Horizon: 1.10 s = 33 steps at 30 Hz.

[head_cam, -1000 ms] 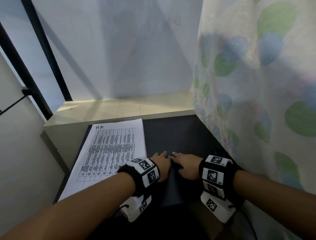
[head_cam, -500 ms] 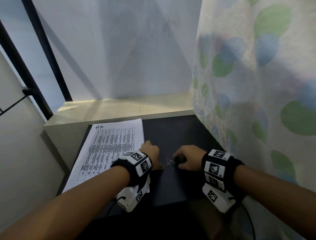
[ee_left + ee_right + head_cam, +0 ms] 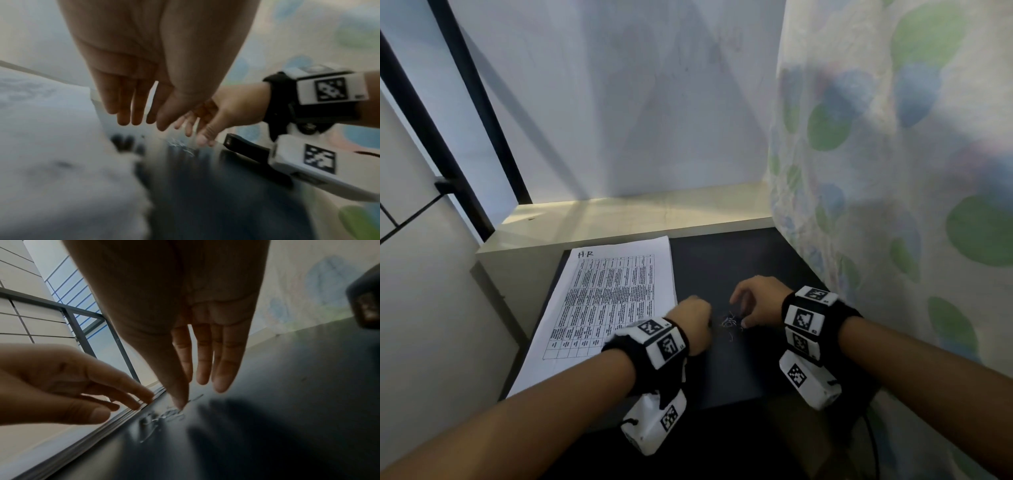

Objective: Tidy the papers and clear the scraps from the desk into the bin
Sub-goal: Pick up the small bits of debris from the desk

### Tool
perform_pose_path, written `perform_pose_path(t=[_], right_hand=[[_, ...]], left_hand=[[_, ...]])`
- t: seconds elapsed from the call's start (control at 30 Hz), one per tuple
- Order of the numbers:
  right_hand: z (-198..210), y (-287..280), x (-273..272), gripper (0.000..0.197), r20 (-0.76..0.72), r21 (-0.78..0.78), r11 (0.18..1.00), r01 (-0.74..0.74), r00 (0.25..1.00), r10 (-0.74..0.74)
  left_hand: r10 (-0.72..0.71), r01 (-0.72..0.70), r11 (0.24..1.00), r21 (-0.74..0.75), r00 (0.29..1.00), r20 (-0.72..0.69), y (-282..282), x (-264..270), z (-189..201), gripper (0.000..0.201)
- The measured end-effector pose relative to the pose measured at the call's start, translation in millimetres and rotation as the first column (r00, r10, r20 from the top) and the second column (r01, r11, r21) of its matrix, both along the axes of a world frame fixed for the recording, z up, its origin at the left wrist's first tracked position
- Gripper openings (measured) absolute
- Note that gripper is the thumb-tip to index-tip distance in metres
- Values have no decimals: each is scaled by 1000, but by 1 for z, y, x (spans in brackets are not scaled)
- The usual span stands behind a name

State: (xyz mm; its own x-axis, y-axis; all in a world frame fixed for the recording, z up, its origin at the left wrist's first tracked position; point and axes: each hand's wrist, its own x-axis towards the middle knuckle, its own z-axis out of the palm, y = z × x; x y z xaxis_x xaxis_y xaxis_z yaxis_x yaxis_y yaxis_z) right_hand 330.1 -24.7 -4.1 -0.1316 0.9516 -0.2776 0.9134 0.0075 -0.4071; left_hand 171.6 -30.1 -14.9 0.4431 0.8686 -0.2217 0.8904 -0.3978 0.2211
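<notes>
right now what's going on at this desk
A person is tidying a dark desk. A stack of printed papers lies squared up on its left side. Both hands are down on the desk beside it, with a small pile of thin scraps between them. The left hand and right hand sit either side of the pile with fingers fairly straight, seemingly gathering it. Nothing is picked up yet, and no bin is in view.

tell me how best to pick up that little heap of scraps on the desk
The scraps are thin, wiry slivers lying flat on the dark desk, too slight to pinch singly. Probably close in from both sides at once, left hand and right hand, fingertips sliding low, bunching the heap before lifting it.
</notes>
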Motion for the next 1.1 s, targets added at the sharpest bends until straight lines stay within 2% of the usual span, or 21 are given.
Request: perform_pose_path(t=[0.1, 0.17, 0.27, 0.43, 0.5, 0.57, 0.67, 0.73, 0.8, 0.9, 1.0, 1.1], right_hand=[[0, 0, 9, 57, 78, -60, 998, -26, 996, 31], [-2, -1, 9, 56, 74, -63, 998, -27, 997, 32], [-8, 2, 0, 41, 10, -25, 999, -25, 1000, 26], [-9, 11, -15, 15, -90, -64, 998, 15, 996, -21], [-5, 12, -10, 20, -149, -68, 997, 19, 988, -29], [-2, 11, 0, 35, -156, -67, 998, 8, 988, -18], [-3, 11, 8, 58, -92, -99, 995, -24, 996, 15], [-7, 13, 6, 60, -101, -103, 994, -38, 995, 27], [-10, 16, 2, 52, -125, -100, 994, -46, 992, 33], [-12, 19, -2, 39, -165, -97, 995, -22, 986, 6], [-14, 22, -2, 31, -211, -111, 994, 8, 977, -32], [-16, 24, -1, 19, -227, -116, 993, 16, 973, -42]], left_hand=[[81, -79, 995, 55, 996, -45, 17, -14, 3, 32], [93, -87, 995, 56, 990, -104, 22, -17, 2, 30], [90, -87, 995, 40, 992, -92, 26, -11, -5, 27], [99, -95, 993, -71, 994, 51, 28, 6, -7, 25], [111, -104, 992, -74, 989, 98, 29, 7, -6, 25], [117, -111, 992, -61, 987, 109, 30, 4, -9, 26], [101, -99, 992, -75, 994, 32, 23, 7, -10, 48], [96, -95, 993, -71, 995, 18, 20, 13, -8, 51], [119, -117, 989, -87, 993, 21, 22, 19, -6, 53], [153, -149, 981, -123, 988, 28, 26, 21, -4, 37], [146, -143, 983, -118, 989, 20, 30, 18, -5, 33], [158, -154, 981, -115, 987, 28, 34, 15, -9, 48]])
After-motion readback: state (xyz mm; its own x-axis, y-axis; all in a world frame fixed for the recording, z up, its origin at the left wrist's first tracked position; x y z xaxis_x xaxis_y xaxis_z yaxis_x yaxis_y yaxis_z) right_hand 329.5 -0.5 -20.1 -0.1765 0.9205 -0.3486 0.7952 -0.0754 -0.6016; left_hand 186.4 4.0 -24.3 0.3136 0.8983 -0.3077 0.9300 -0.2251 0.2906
